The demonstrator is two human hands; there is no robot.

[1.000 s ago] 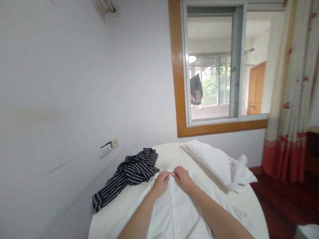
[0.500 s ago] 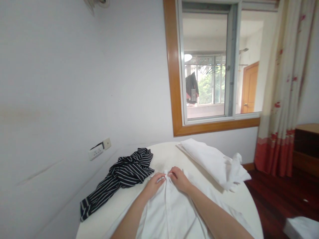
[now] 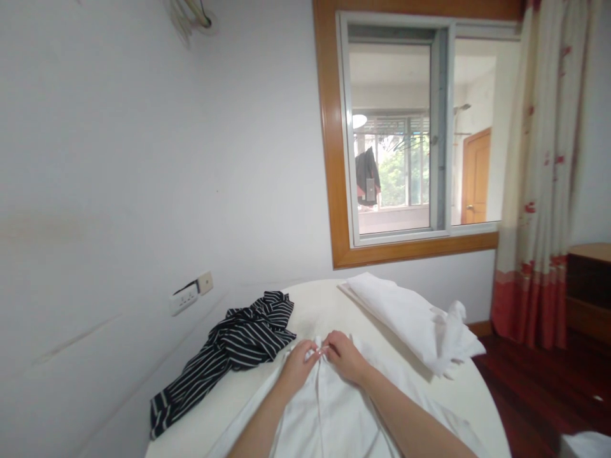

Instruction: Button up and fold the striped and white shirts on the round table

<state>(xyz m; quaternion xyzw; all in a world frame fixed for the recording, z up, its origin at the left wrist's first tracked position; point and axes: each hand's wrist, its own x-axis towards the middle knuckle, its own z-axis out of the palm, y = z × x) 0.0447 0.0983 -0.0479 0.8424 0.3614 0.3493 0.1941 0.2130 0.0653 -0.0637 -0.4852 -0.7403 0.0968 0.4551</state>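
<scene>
White cloth [image 3: 331, 416] pinched in both hands [image 3: 296, 367] [image 3: 344, 357], striped garment [image 3: 241, 340] on table [image 3: 312, 302]

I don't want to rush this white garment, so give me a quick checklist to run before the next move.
1. Left hand at the far edge of the white garment: ok, fingers pinching it.
2. Right hand at the same edge: ok, pinching close beside the left.
3. White cloth smooth: not ok, creases show between the forearms.
4. White bundle out of the way: ok, apart from the right hand.
5. Striped cloth clear of the white garment: cannot tell, their edges come very close.
</scene>
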